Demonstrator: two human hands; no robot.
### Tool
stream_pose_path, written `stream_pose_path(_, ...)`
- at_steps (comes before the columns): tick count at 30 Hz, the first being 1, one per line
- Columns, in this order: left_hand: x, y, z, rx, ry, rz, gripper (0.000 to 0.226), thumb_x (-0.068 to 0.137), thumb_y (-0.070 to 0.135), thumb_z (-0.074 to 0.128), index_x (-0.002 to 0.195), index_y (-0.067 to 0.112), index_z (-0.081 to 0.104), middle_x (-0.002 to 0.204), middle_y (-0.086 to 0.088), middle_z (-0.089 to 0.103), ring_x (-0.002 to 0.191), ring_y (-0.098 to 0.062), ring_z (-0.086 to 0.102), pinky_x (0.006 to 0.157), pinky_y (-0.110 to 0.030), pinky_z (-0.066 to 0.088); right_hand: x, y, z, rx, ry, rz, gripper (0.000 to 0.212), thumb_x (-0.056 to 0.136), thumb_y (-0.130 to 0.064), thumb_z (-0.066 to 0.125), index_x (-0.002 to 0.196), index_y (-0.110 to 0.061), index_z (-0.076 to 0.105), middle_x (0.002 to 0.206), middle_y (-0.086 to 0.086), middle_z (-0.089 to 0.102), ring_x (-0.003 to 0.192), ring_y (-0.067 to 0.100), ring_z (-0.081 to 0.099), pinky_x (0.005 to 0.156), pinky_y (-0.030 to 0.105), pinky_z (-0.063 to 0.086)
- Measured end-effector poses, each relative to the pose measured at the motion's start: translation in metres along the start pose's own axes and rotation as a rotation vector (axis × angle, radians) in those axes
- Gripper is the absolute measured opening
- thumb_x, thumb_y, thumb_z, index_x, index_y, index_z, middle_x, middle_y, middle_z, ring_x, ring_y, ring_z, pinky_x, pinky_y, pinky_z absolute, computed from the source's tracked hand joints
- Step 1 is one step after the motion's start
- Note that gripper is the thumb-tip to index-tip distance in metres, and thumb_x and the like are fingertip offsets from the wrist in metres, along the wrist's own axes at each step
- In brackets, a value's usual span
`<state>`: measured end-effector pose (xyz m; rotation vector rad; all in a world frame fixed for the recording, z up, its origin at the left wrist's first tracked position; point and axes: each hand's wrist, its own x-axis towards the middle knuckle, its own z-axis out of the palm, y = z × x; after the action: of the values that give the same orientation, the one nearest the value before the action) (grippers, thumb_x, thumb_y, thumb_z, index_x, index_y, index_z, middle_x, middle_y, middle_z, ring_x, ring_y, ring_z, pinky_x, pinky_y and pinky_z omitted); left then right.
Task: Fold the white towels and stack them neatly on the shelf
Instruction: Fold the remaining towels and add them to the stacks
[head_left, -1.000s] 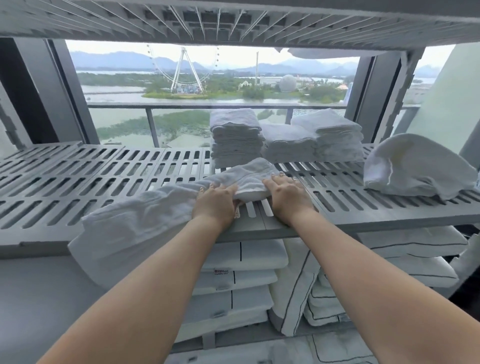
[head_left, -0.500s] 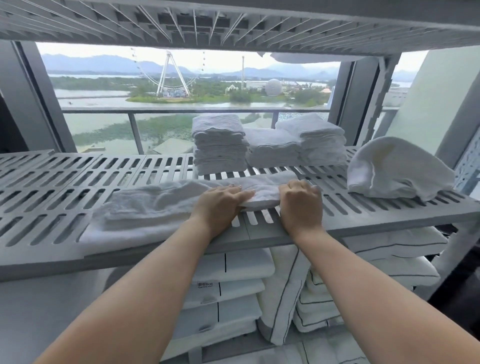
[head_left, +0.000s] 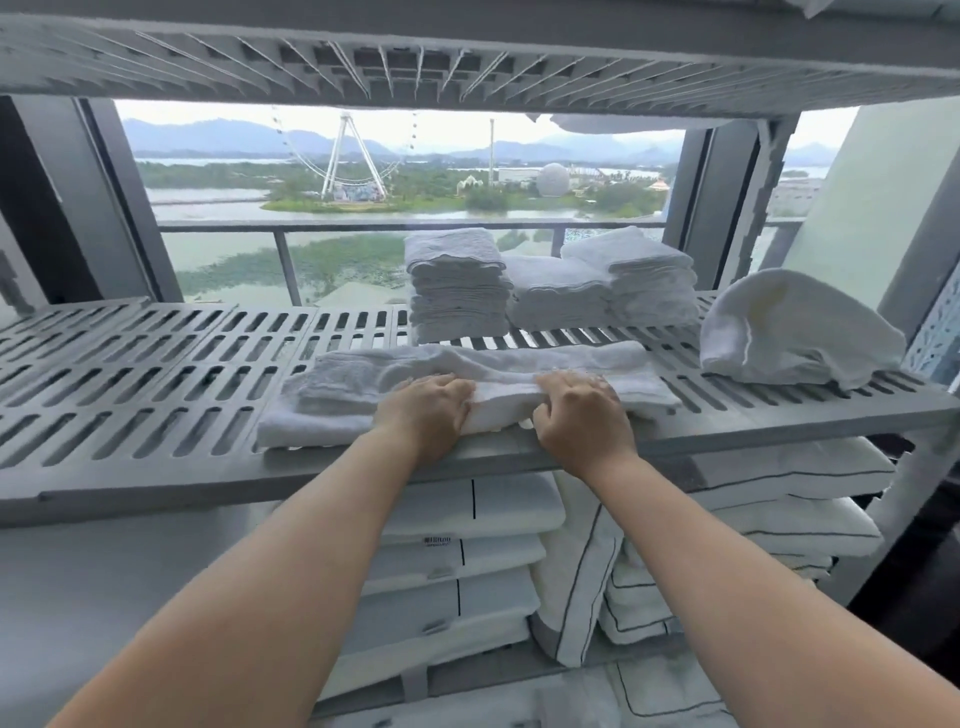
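Note:
A long white towel (head_left: 374, 384), folded into a narrow strip, lies along the front of the grey slatted shelf (head_left: 156, 395). My left hand (head_left: 426, 415) and my right hand (head_left: 576, 415) sit side by side at its near edge, fingers curled into the cloth and gripping it. Behind the strip stand stacks of folded white towels: a tall one (head_left: 457, 286) and lower ones (head_left: 613, 291) to its right. An unfolded white towel (head_left: 789, 327) is heaped at the right end of the shelf.
Another grey slatted shelf (head_left: 467, 57) hangs close overhead. Below, white pillows with dark piping (head_left: 467, 571) fill the lower shelf. A window with a railing (head_left: 291, 228) is behind. The shelf's right post (head_left: 904, 509) stands near my right arm.
The towel has been drawn up fully onto the shelf and bunched into a shorter strip lying to the right of before. Both hands slid apart along its near edge.

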<state>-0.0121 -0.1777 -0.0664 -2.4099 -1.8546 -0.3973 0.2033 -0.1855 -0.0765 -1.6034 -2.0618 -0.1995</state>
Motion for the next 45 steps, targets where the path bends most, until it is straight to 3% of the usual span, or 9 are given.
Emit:
stream_pose_path(9, -0.04, -0.058, -0.022, 0.139, 0.111, -0.265, 0.057, 0.096, 0.051, 0.053, 0.145, 0.024, 0.043, 0.142, -0.002, 0.054, 0.124, -0.027, 0.057, 0.093, -0.041, 0.049, 0.017, -0.068, 0.022, 0.073, -0.064, -0.086, 0.048, 0.094, -0.04, 0.054, 0.137, -0.017, 0.055, 0.135, 0.007, 0.061, 0.127, 0.027, 0.053, 0.113, 0.036, 0.032)
stream_pose_path(14, -0.029, -0.082, -0.026, 0.144, 0.187, -0.253, 0.072, 0.084, 0.067, 0.06, 0.141, 0.024, 0.047, 0.139, -0.001, 0.055, 0.124, -0.025, 0.057, 0.097, -0.04, 0.048, 0.043, -0.095, 0.036, 0.159, -0.126, -0.196, 0.064, 0.088, -0.05, 0.062, 0.144, -0.023, 0.046, 0.15, 0.007, 0.046, 0.14, 0.025, 0.04, 0.116, 0.04, 0.033)
stream_pose_path(19, -0.017, -0.101, -0.034, 0.271, 0.115, -0.213, 0.042, 0.097, 0.039, 0.051, 0.138, 0.03, 0.051, 0.137, 0.001, 0.061, 0.113, -0.026, 0.065, 0.089, -0.041, 0.055, 0.084, -0.117, 0.049, 0.172, -0.227, -0.385, 0.068, 0.085, -0.043, 0.064, 0.147, -0.024, 0.043, 0.149, 0.004, 0.048, 0.139, 0.024, 0.041, 0.118, 0.035, 0.028)
stream_pose_path(22, -0.015, -0.121, -0.042, 0.271, 0.093, -0.283, 0.037, 0.095, 0.019, 0.043, 0.125, 0.031, 0.062, 0.126, 0.003, 0.064, 0.108, -0.026, 0.066, 0.084, -0.04, 0.054, 0.099, -0.128, 0.06, 0.161, -0.242, -0.429, 0.064, 0.09, -0.036, 0.057, 0.149, -0.023, 0.038, 0.143, 0.006, 0.055, 0.129, 0.027, 0.052, 0.108, 0.037, 0.039)
stream_pose_path(27, -0.005, -0.142, -0.058, 0.104, 0.257, -0.393, 0.019, 0.097, 0.038, 0.056, 0.1, 0.031, 0.073, 0.105, 0.003, 0.069, 0.098, -0.024, 0.064, 0.073, -0.034, 0.049, 0.118, -0.149, 0.069, 0.19, -0.186, -0.446, 0.065, 0.091, -0.039, 0.057, 0.149, -0.027, 0.032, 0.131, 0.007, 0.061, 0.116, 0.03, 0.06, 0.091, 0.041, 0.049)
stream_pose_path(32, 0.004, -0.146, -0.078, 0.021, 0.479, -0.321, 0.024, 0.096, 0.045, 0.061, 0.102, 0.024, 0.071, 0.102, 0.0, 0.07, 0.091, -0.024, 0.065, 0.071, -0.035, 0.05, 0.143, -0.173, 0.067, 0.446, -0.051, -0.297, 0.021, 0.099, -0.03, 0.049, 0.11, -0.02, 0.064, 0.094, 0.014, 0.072, 0.09, 0.036, 0.066, 0.067, 0.036, 0.043)
stream_pose_path(34, 0.001, -0.153, -0.079, -0.059, 0.527, -0.342, 0.023, 0.095, 0.044, 0.061, 0.105, 0.024, 0.069, 0.107, -0.001, 0.071, 0.095, -0.023, 0.065, 0.077, -0.038, 0.053, 0.15, -0.174, 0.064, 0.531, -0.008, -0.207, 0.021, 0.099, -0.026, 0.049, 0.091, -0.015, 0.064, 0.087, 0.015, 0.07, 0.084, 0.036, 0.063, 0.064, 0.035, 0.037)
stream_pose_path(40, -0.015, -0.19, -0.055, -0.16, 0.145, -0.571, 0.041, 0.092, 0.042, 0.064, 0.127, 0.021, 0.06, 0.131, -0.004, 0.061, 0.119, -0.024, 0.057, 0.096, -0.043, 0.051, 0.162, -0.17, 0.054, 0.633, -0.038, 0.032, 0.032, 0.097, -0.027, 0.047, 0.068, -0.015, 0.051, 0.067, 0.005, 0.055, 0.077, 0.031, 0.055, 0.065, 0.035, 0.036)
stream_pose_path(45, -0.004, -0.192, -0.051, -0.223, 0.051, -0.591, 0.027, 0.087, 0.034, 0.059, 0.07, 0.017, 0.071, 0.085, -0.008, 0.071, 0.085, -0.029, 0.068, 0.073, -0.038, 0.058, 0.169, -0.177, 0.054, 0.63, -0.068, 0.081, 0.031, 0.094, -0.028, 0.047, 0.08, -0.005, 0.061, 0.071, 0.01, 0.059, 0.077, 0.033, 0.056, 0.068, 0.039, 0.042)
